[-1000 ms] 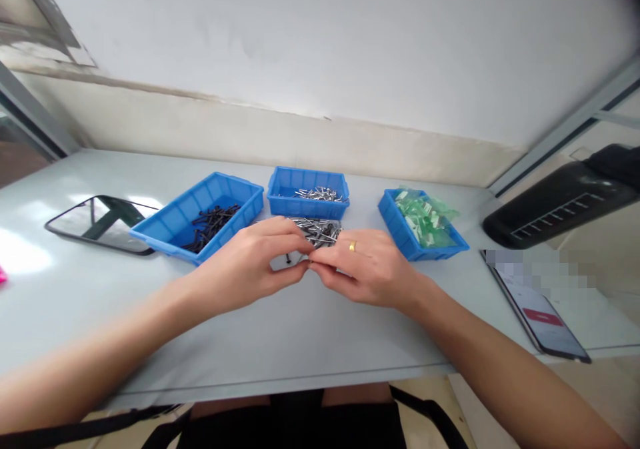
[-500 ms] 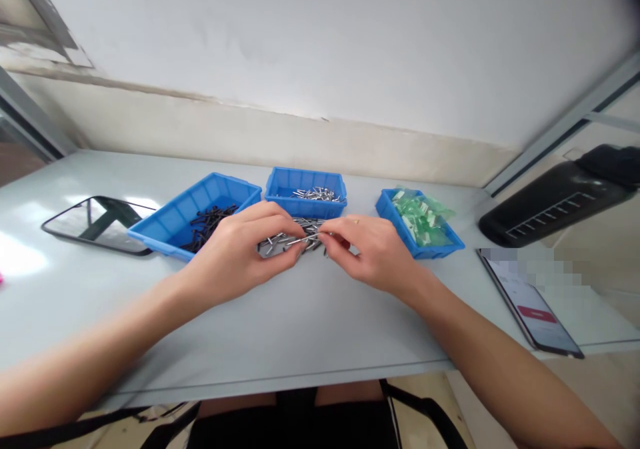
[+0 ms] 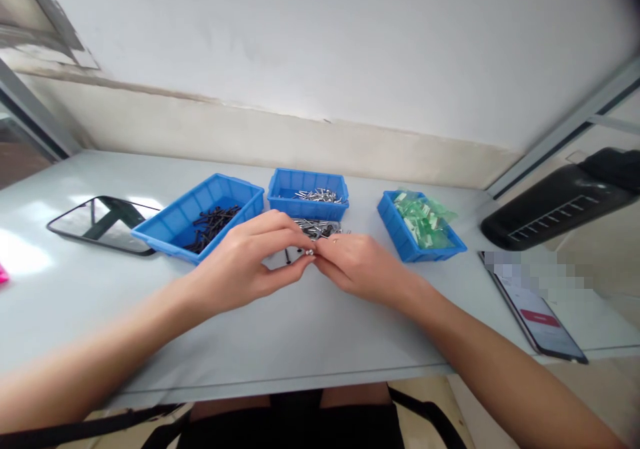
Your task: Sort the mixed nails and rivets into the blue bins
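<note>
My left hand (image 3: 250, 262) and my right hand (image 3: 360, 265) meet fingertip to fingertip over the table, just in front of a loose pile of silver nails (image 3: 317, 227). Both are pinched; a small silver nail head (image 3: 309, 252) shows between the fingertips. A single black screw (image 3: 287, 257) lies on the table under my left fingers. Behind the hands stand three blue bins: the left bin (image 3: 200, 215) holds black screws, the middle bin (image 3: 307, 192) holds silver nails, the right bin (image 3: 417, 225) holds green plastic bags.
A black phone (image 3: 103, 223) lies face up at the left. Another phone (image 3: 535, 309) with a lit screen lies at the right near the table's edge. A black device (image 3: 560, 202) sits at the far right. A wall runs behind the table.
My right hand drew back from the nail pile towards me and met my left fingertips again. The long nail seen between the hands half a second ago is now mostly hidden in the pinch.
</note>
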